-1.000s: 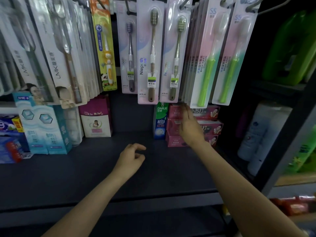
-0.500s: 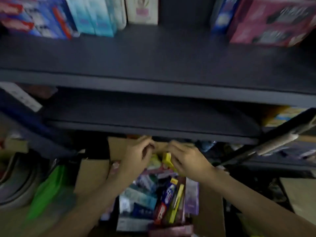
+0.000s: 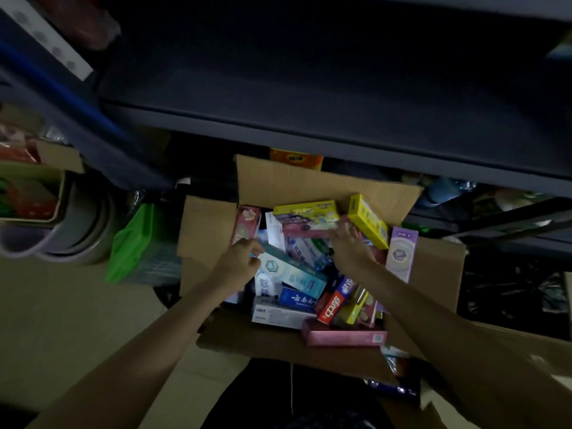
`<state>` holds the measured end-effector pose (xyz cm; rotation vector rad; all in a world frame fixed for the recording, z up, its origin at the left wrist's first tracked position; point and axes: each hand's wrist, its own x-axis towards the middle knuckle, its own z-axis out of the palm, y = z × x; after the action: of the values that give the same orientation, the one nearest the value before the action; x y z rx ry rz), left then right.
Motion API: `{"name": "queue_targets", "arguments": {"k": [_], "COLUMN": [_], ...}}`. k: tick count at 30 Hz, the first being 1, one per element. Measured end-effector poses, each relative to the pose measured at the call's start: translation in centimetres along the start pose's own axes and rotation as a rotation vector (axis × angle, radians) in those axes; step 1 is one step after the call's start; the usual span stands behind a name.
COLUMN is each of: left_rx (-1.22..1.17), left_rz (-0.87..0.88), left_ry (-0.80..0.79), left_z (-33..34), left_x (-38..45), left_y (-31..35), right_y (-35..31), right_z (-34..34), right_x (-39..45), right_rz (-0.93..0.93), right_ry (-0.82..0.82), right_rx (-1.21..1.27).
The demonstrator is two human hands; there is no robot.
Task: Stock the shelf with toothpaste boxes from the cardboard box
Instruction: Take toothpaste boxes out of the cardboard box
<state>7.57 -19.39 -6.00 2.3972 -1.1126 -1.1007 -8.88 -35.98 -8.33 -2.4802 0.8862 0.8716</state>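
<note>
An open cardboard box [image 3: 309,181] on the floor holds several toothpaste boxes in a loose heap. My left hand [image 3: 240,263] pinches the near end of a teal and white toothpaste box [image 3: 294,272] that lies on top of the heap. My right hand [image 3: 349,246] reaches in at the back and grips the end of a pink and yellow toothpaste box [image 3: 306,216]. A yellow box [image 3: 368,219] and a lilac box [image 3: 400,253] stand at the right side. A dark shelf board [image 3: 309,88] runs above the cardboard box.
A green packet [image 3: 133,243] and stacked basins [image 3: 77,230] sit on the floor to the left. A black plastic bag [image 3: 510,292] lies to the right. An orange pack [image 3: 295,159] stands behind the cardboard box under the shelf edge.
My view dropped from the upper shelf with hanging toothbrushes to the cardboard box on the floor. Both hands came down from the shelf into the box and took hold of toothpaste boxes.
</note>
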Motion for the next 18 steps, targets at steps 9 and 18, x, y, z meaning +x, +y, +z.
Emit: {"name": "queue_targets", "arguments": {"k": [9, 18], "left_rx": [-0.051, -0.055], "left_rz": [0.015, 0.015], "left_ry": [0.019, -0.013], "left_z": [1.2, 1.2], "left_x": [1.0, 0.5], "left_y": [-0.8, -0.7], "right_y": [-1.0, -1.9], "right_z": [1.3, -2.1], "right_x": [6.0, 4.6], "right_rz": [0.154, 0.182], "right_ry": [-0.007, -0.036], "right_rx": [-0.207, -0.100]}}
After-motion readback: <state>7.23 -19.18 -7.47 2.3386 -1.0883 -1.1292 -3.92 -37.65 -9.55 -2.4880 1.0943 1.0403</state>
